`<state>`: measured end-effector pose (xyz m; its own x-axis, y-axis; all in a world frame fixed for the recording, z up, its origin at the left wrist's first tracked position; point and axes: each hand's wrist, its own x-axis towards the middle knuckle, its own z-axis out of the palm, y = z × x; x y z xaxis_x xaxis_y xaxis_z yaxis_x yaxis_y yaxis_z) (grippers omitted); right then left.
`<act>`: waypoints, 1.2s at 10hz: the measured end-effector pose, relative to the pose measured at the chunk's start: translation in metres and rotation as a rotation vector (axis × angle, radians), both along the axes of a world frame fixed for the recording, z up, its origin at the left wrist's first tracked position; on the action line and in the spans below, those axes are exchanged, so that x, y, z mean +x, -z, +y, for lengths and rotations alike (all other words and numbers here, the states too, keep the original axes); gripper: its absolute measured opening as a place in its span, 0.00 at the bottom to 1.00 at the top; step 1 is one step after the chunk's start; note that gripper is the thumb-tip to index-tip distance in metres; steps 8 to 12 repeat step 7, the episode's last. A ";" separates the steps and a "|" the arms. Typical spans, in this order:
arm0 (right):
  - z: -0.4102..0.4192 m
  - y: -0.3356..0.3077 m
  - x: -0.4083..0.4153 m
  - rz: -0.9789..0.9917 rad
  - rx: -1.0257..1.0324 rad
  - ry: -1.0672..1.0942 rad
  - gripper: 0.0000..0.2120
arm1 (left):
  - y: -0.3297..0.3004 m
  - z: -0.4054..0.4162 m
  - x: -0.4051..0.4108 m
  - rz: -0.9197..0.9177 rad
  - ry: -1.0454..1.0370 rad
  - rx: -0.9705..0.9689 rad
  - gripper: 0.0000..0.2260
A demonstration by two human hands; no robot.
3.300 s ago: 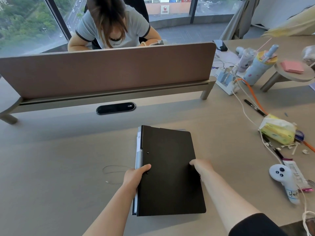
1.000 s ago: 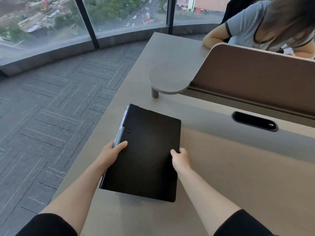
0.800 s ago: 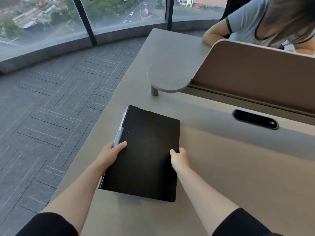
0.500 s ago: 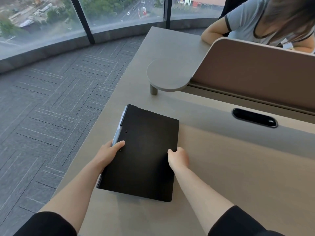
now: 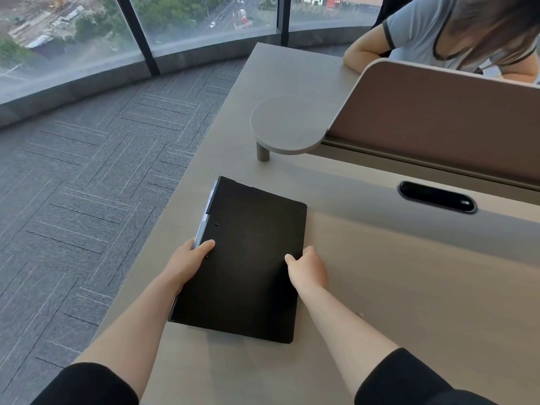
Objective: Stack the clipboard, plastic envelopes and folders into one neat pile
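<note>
A black folder point(image 5: 248, 252) lies on top of a pile near the left end of the grey desk point(image 5: 409, 287). Pale blue and white edges of plastic envelopes point(image 5: 204, 222) stick out from under its left side. The rest of the pile is hidden beneath the black cover. My left hand point(image 5: 187, 263) grips the pile's left edge, thumb on top of the cover. My right hand point(image 5: 308, 270) grips the right edge, thumb on the cover and fingers curled under.
The desk's left edge point(image 5: 163, 229) runs close beside the pile, with carpet floor below. A round raised shelf point(image 5: 287, 127) on a leg stands behind the pile. A brown divider panel point(image 5: 438, 112) and a black cable slot point(image 5: 436, 196) lie to the right. A person point(image 5: 455, 30) sits beyond the divider.
Since 3.3 s ago the pile has gone from the desk's middle to its left end, both hands still holding it. In the last second it has barely shifted.
</note>
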<state>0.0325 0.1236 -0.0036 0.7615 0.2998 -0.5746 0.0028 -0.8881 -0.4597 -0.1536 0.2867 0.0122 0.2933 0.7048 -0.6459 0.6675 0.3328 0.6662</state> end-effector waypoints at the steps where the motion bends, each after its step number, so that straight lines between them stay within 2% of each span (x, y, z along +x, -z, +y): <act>1: -0.003 -0.002 0.001 -0.014 0.004 0.000 0.19 | 0.001 -0.001 0.001 0.036 -0.011 0.018 0.17; 2: -0.007 -0.002 0.001 -0.005 0.032 -0.016 0.21 | 0.001 0.000 0.001 0.060 -0.015 0.051 0.19; 3: -0.014 -0.006 0.002 0.028 0.109 0.005 0.18 | -0.001 0.000 0.003 0.121 0.005 0.115 0.26; 5: -0.081 -0.005 -0.005 0.054 0.330 0.067 0.06 | 0.013 0.007 -0.001 0.127 0.073 0.189 0.35; 6: -0.135 -0.007 -0.014 0.175 0.330 0.060 0.12 | -0.001 -0.001 0.007 0.153 0.066 0.249 0.40; 7: -0.189 -0.019 -0.031 0.305 0.297 0.077 0.15 | -0.016 -0.014 0.006 0.164 0.021 0.407 0.34; 12: -0.189 -0.019 -0.031 0.305 0.297 0.077 0.15 | -0.016 -0.014 0.006 0.164 0.021 0.407 0.34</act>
